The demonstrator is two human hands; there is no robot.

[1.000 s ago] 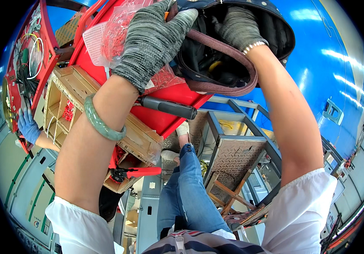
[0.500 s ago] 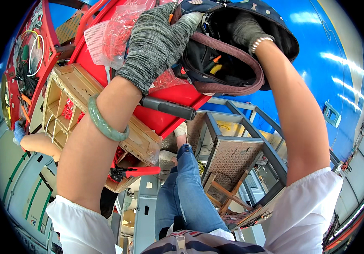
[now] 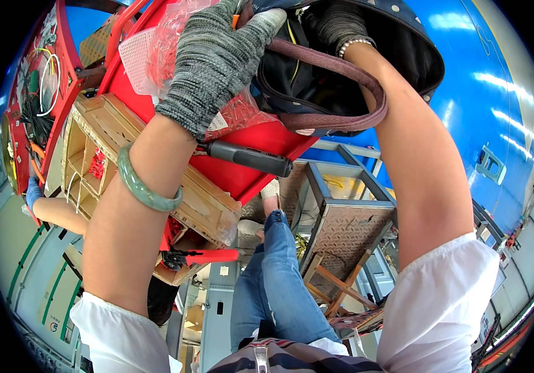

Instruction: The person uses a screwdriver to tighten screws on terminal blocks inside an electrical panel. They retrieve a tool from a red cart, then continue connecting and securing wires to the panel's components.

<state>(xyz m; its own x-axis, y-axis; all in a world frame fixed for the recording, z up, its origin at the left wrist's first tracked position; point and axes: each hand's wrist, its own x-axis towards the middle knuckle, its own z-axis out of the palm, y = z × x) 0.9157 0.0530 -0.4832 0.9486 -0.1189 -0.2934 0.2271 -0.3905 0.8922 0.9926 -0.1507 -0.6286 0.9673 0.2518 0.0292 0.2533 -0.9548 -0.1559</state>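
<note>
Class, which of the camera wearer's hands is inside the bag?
The right hand, with the beaded bracelet; the left hand is outside the bag.

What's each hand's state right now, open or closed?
Left hand: at the edge of the bag, small orange piece against it; partly out of frame, grip can't be told.
Right hand: inside the bag, too hidden to tell.

- Left hand: gloved, back upward, thumb stretched rightward, fingertips unseen.
- Right hand: gloved, extended forward, fingers hidden.
- Left forearm slants forward and right; right forearm, forward and left.
</note>
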